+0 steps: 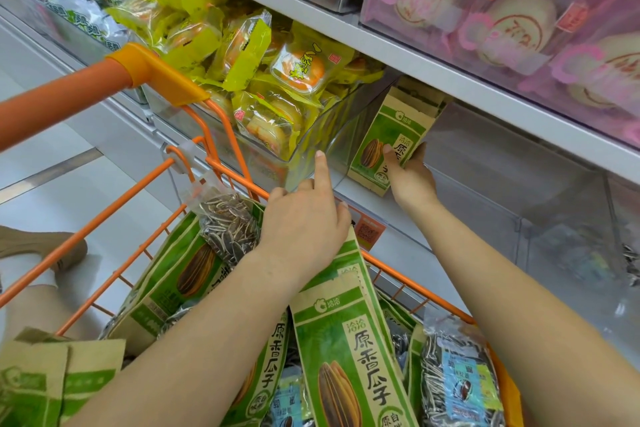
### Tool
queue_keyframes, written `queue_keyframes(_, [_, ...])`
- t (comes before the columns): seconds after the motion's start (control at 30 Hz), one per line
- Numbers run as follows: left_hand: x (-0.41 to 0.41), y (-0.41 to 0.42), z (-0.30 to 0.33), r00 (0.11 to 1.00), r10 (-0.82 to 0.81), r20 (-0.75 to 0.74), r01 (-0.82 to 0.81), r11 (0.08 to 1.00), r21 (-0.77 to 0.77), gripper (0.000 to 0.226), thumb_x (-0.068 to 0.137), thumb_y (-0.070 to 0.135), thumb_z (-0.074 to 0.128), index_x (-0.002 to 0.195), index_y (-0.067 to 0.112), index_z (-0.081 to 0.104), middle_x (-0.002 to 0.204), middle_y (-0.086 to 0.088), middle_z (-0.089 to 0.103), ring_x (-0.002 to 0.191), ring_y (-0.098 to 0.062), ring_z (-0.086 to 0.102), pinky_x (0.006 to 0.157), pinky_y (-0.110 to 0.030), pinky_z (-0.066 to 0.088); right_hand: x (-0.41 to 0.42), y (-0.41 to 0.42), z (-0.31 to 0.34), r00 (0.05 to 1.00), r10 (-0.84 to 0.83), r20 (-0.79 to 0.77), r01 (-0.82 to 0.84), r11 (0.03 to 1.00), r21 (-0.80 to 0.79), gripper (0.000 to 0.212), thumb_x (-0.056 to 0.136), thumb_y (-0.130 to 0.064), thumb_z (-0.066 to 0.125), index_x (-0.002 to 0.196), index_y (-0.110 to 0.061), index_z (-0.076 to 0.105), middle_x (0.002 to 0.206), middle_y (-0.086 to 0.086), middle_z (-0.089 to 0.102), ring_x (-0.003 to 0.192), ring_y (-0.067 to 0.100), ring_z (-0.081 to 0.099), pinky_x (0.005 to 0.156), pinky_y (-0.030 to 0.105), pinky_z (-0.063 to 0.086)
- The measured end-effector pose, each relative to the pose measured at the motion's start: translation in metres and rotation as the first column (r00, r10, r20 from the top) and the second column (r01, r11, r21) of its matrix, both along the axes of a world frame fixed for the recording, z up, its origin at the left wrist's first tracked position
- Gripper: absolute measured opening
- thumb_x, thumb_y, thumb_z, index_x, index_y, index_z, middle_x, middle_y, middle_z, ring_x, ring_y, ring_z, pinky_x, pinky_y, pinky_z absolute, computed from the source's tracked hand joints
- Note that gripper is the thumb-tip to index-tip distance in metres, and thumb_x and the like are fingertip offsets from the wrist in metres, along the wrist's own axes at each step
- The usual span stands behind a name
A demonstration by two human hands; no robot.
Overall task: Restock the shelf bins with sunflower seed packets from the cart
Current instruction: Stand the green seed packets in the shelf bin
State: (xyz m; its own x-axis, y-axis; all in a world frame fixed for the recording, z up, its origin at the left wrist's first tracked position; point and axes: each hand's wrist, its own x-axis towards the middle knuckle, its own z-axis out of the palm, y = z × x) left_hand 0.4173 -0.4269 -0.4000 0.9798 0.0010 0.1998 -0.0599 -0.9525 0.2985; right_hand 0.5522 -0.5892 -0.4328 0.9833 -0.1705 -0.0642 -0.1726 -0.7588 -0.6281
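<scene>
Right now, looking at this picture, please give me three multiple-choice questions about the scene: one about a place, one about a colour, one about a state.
1. Where is the green packet that the right hand holds?
A. in the clear shelf bin
B. on the floor
C. on the cart handle

2. What colour is the cart frame?
A. blue
B. orange
C. black

3. What is the left hand doing?
A. lying flat and open in the cart
B. gripping the cart handle
C. holding a green packet, index finger extended

Answers: 1 A, the packet stands upright inside the clear bin under the shelf; 2 B, the wire and handle are orange; 3 C, its fingers curl over the packet's top edge above the cart.
</scene>
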Motion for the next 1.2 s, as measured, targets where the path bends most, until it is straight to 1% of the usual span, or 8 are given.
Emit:
queue_keyframes(0.13, [0.000,0.001,0.001,1.000,0.000,-0.002,0.000,1.000,-0.002,0.071,0.099,0.041,0.029,0.151,0.007,-0.006,0.121,-0.006,0.060,0.099,-0.022,0.058,0.090,-0.036,0.037,-0.005,0.000,0.002,0.999,0.032,0.010,-0.032,0.999,0.038,0.071,0.093,-0.062,0.032,0.150,-0.025,0.011,0.124,0.006,0.063,0.091,0.034,0.066,0.080,0.046,0.055])
queue_keyframes(0.4, [-0.001,0.002,0.003,1.000,-0.009,-0.017,0.009,1.000,0.004,0.071,0.100,0.041,0.029,0.151,0.008,-0.007,0.121,-0.006,0.060,0.098,-0.022,0.059,0.091,-0.036,0.038,-0.010,-0.007,0.017,0.999,-0.054,0.005,0.051,0.961,0.271,0.082,0.085,-0.070,0.043,0.150,-0.030,0.014,0.131,0.003,0.059,0.104,0.029,0.065,0.085,0.047,0.056])
queue_keyframes(0.6, [-0.003,0.003,0.008,0.998,-0.024,-0.052,0.023,0.999,-0.036,0.071,0.099,0.042,0.031,0.152,0.009,-0.004,0.122,-0.007,0.060,0.097,-0.025,0.060,0.092,-0.039,0.039,-0.031,-0.022,0.060,0.996,-0.070,-0.056,0.086,0.912,0.402,0.080,0.089,-0.055,0.053,0.151,-0.020,0.017,0.140,0.008,0.049,0.102,0.026,0.065,0.076,0.037,0.058])
queue_keyframes(0.77, [-0.004,0.007,0.034,0.999,0.023,-0.031,-0.028,0.986,-0.163,0.062,0.099,0.035,0.037,0.150,0.008,0.014,0.136,-0.016,0.049,0.109,-0.034,0.057,0.085,-0.042,0.045,-0.085,-0.035,0.079,0.996,-0.083,0.011,0.064,0.830,0.553,0.046,0.095,-0.026,0.057,0.137,-0.014,0.042,0.122,0.006,0.054,0.083,0.022,0.066,0.059,0.027,0.058])
queue_keyframes(0.9, [-0.012,0.021,0.058,0.999,-0.001,-0.035,-0.004,0.993,-0.120,0.039,0.098,0.034,0.042,0.130,0.013,0.047,0.115,-0.009,0.064,0.105,-0.032,0.058,0.075,-0.037,0.043,-0.148,-0.033,0.086,0.986,0.166,-0.001,-0.151,0.896,0.417,0.010,0.095,-0.020,0.055,0.092,-0.014,0.063,0.088,0.009,0.069,0.061,0.013,0.064,0.056,0.025,0.054])
queue_keyframes(1.0, [-0.028,0.032,0.066,0.997,-0.028,-0.069,0.020,0.993,-0.113,0.037,0.095,0.033,0.046,0.129,0.020,0.053,0.113,-0.006,0.067,0.104,-0.030,0.060,0.081,-0.040,0.050,-0.190,-0.023,0.088,0.897,0.420,-0.139,-0.420,0.907,0.037,0.027,0.091,-0.045,0.053,0.082,-0.023,0.066,0.073,-0.001,0.070,0.062,0.010,0.064,0.064,0.030,0.052])
queue_keyframes(1.07, [-0.044,0.036,0.068,0.997,-0.034,-0.068,0.026,0.993,-0.116,0.034,0.094,0.033,0.047,0.127,0.024,0.055,0.111,-0.002,0.069,0.101,-0.026,0.062,0.082,-0.041,0.052,-0.211,-0.018,0.088,0.853,0.471,-0.224,-0.518,0.814,-0.261,0.050,0.080,-0.073,0.040,0.087,-0.030,0.064,0.075,-0.009,0.068,0.073,0.008,0.062,0.070,0.031,0.052])
queue_keyframes(1.2, [-0.073,0.045,0.065,0.999,-0.042,-0.017,0.038,0.984,-0.174,0.034,0.094,0.035,0.049,0.124,0.024,0.058,0.108,0.008,0.070,0.091,-0.017,0.065,0.081,-0.038,0.052,-0.237,-0.013,0.085,0.800,0.481,-0.359,-0.595,0.711,-0.375,0.098,0.047,-0.098,0.010,0.115,-0.038,0.048,0.086,-0.013,0.064,0.083,0.008,0.060,0.075,0.031,0.050])
